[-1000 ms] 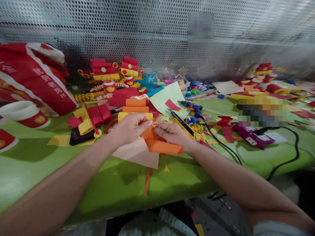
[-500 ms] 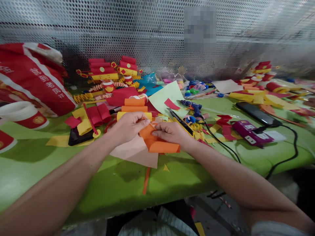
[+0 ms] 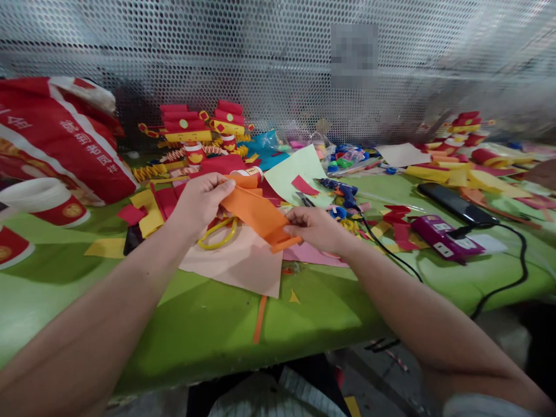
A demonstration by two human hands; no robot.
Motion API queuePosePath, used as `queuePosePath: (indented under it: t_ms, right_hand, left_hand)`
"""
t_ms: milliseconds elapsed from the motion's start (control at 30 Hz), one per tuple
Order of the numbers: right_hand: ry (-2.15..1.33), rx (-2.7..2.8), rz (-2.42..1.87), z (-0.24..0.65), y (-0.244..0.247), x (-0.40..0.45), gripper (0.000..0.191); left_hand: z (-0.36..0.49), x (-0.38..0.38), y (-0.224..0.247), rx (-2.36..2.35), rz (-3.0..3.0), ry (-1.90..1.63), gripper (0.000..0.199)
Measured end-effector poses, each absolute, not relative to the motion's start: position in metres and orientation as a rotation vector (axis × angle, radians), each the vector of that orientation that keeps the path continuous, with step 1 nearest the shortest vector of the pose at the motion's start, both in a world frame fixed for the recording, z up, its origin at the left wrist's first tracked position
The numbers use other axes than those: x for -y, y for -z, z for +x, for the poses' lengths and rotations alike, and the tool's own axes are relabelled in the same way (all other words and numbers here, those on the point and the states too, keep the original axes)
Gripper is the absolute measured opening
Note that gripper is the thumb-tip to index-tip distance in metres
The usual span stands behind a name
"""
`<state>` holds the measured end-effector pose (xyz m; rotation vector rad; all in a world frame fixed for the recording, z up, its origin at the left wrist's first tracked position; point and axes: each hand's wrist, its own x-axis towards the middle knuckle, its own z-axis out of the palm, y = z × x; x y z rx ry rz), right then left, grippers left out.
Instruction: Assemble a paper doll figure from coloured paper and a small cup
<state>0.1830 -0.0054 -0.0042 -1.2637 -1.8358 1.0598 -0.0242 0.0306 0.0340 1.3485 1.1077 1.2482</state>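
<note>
An orange paper strip (image 3: 256, 215) stretches slantwise between my hands, its lower right end curled over. My left hand (image 3: 202, 200) pinches the upper left end, and my right hand (image 3: 310, 227) grips the lower right end between thumb and fingers. Beneath the strip lies a pale pink paper sheet (image 3: 237, 269) with a yellow ring-shaped handle (image 3: 218, 233), perhaps of scissors, on it. Behind my left hand are an orange paper roll (image 3: 245, 181) and a paper cup lying on its side (image 3: 249, 172). A utility knife (image 3: 304, 199) is partly hidden behind my right hand.
A blue glue gun (image 3: 343, 190) with a cord, a purple power strip (image 3: 447, 237) and a black phone (image 3: 456, 204) lie to the right. Paper cups (image 3: 52, 202) and a red bag (image 3: 87, 145) stand left. Paper figures (image 3: 185, 130) stand at the back before a perforated metal panel.
My hands have moved apart, the left one up and leftward, drawing the orange strip out straighter. The yellow ring-shaped handle and a pink sheet under my right hand now show.
</note>
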Motion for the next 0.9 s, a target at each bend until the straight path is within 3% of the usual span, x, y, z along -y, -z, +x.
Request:
queuePosePath:
  t_ms: [167, 433, 600, 733, 900]
  right_hand:
    - [-0.864, 1.499, -1.371, 0.196, 0.001, -0.006, 0.008]
    - [-0.036, 1.691, -1.211, 0.202, 0.004, -0.008, 0.018]
    - [-0.279, 1.859, -0.922, 0.178, -0.001, 0.011, 0.036]
    - [-0.616, 1.944, -1.067, 0.171, -0.004, 0.019, 0.028]
    - [-0.651, 2.076, -1.07, 0.174, -0.006, 0.019, 0.027]
  left_hand:
    - [-0.024, -0.032, -0.033, -1.121, 1.303, -1.442, 0.013]
    - [-0.016, -0.018, -0.028, -1.227, 1.769, -1.294, 0.016]
    - [-0.004, 0.004, -0.03, -1.196, 2.331, -0.981, 0.024]
    - [-0.002, 0.01, -0.03, -1.077, 2.488, -0.897, 0.026]
    - [-0.004, 0.006, -0.03, -1.113, 2.403, -0.902, 0.027]
